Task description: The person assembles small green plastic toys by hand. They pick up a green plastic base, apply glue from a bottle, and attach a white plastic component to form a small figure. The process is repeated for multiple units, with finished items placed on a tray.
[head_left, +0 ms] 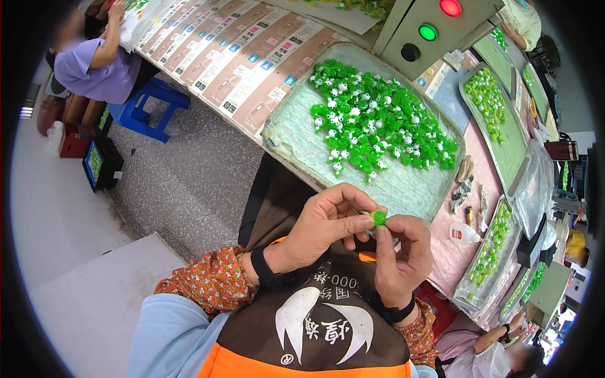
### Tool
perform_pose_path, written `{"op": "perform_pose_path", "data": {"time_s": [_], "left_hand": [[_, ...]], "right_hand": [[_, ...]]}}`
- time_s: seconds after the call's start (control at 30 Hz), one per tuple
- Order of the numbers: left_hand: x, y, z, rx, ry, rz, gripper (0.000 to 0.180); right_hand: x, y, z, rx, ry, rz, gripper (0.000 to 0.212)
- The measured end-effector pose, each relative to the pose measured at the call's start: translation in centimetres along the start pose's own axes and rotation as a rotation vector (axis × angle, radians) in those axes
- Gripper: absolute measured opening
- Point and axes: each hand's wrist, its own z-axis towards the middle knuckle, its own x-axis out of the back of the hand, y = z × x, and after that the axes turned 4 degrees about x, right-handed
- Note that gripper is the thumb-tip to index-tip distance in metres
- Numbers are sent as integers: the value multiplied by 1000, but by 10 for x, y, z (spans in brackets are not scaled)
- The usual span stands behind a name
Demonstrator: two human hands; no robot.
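Table (242, 123) and tray (293, 135) lie far; nearer, the left hand (331, 223) and right hand (403, 252) pinch a green piece (379, 218) between their fingertips, neither nearer, its long axis unclear.

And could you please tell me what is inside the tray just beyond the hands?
The tray holds a loose heap of small green and white pieces. They overlap, so the lower pieces and the tray bottom beneath the heap are hidden.
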Motion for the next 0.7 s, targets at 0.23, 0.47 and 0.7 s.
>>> {"op": "perform_pose_path", "data": {"time_s": [0.23, 0.47, 0.7], "left_hand": [[-1, 1, -1, -14, -15, 22, 18], [-3, 1, -2, -21, -29, 42, 18], [-3, 1, -3, 5, -20, 54, 19]], "right_hand": [[2, -4, -1, 16, 6, -46, 19], [2, -5, -2, 35, 13, -41, 19], [4, -6, -7, -210, 53, 241, 19]]}}
